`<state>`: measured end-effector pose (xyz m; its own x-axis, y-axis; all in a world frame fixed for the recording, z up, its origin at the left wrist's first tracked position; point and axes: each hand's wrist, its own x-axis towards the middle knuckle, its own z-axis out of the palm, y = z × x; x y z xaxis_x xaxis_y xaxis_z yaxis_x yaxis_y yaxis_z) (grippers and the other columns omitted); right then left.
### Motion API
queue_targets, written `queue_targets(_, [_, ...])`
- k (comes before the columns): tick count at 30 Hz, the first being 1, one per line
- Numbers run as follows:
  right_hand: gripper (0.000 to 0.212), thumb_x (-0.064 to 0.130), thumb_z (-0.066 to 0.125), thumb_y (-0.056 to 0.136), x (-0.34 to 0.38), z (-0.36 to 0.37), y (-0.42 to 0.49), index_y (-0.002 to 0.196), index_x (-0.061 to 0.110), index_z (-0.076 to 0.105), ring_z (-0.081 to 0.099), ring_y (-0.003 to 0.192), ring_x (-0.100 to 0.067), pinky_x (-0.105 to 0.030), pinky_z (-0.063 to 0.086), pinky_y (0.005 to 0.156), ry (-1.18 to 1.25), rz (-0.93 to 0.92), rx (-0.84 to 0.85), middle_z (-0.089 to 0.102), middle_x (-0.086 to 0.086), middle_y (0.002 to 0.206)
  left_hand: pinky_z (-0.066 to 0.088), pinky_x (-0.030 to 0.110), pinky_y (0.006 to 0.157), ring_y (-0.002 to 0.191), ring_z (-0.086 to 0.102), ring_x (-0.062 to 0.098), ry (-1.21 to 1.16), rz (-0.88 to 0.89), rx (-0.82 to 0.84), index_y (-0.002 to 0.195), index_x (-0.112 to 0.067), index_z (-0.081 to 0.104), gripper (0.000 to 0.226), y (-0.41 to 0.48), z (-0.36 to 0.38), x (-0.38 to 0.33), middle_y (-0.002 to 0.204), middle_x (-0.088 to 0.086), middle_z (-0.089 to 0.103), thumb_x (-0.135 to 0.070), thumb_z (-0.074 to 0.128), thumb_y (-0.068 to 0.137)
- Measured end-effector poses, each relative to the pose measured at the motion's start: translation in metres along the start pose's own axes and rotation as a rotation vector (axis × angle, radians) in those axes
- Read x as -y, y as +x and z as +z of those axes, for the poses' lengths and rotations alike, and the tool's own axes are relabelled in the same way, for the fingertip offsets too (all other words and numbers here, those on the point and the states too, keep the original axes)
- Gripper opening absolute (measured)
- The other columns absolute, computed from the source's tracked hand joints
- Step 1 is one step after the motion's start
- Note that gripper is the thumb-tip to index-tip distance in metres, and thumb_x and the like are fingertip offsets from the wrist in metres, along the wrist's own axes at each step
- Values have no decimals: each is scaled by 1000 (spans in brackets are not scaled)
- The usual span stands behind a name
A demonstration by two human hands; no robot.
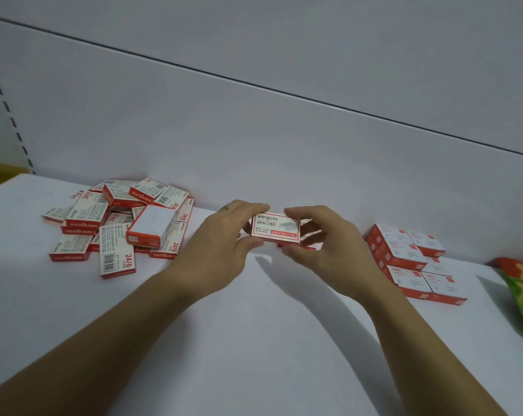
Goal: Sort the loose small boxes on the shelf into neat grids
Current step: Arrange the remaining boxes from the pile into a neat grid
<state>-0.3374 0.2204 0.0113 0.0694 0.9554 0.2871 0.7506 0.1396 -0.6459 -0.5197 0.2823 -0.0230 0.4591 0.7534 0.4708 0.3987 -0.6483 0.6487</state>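
- Hands: left hand (224, 235) and right hand (323, 244) each grip one end of a small box (275, 228), label up, mid-shelf just above the shelf (254, 340). Red edges under it may be more boxes; cannot tell.
- Done: stacked grid (410, 259) at right, edges squared.
- Left: jumbled pile (119, 226) at left, well apart from the grid; judged the larger share.
- Obstacle: green-and-orange bag (521, 289) near the grid may limit growth rightward.
- Behind: white back panel (254, 130).
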Motion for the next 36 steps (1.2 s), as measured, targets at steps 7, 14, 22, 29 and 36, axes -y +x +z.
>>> queue_targets(7, [35,28,71,84,-12,-18,5,117,30,62,53,98,-7,-22,40,77,-495,-175,-13,58,13,111,36,15,95,110,44,3,73,10,46,142,-31,36,59,-2,12,2,132,-10,48,-29,62,89])
queue_targets(14, [24,18,71,83,-69,-47,-14,106,24,70,50,82,-10,-23,34,72,-552,175,-115,67,2,107,25,31,106,130,30,12,408,77,257,141,-34,36,50,-3,26,0,144,-10,37,-48,45,94])
queue_targets(22, [20,23,67,85,-73,-24,-9,104,21,72,62,96,-21,-21,36,73,-462,262,-120,71,-4,105,19,34,108,134,28,13,455,53,298,141,-34,37,50,-1,35,5,146,-10,38,-51,40,94])
queue_targets(29, [24,22,57,88,-74,-13,-6,108,22,71,60,99,-22,-31,44,81,-573,246,-127,63,-1,111,17,35,110,134,31,11,377,-7,346,140,-35,38,51,4,40,6,145,-13,42,-53,41,93])
queue_targets(36, [36,30,55,88,-56,-13,-2,123,25,62,50,110,-25,-36,42,87,-719,227,-33,59,-3,121,16,32,110,134,29,12,319,-42,365,142,-38,34,52,6,31,-1,144,-10,42,-52,44,93])
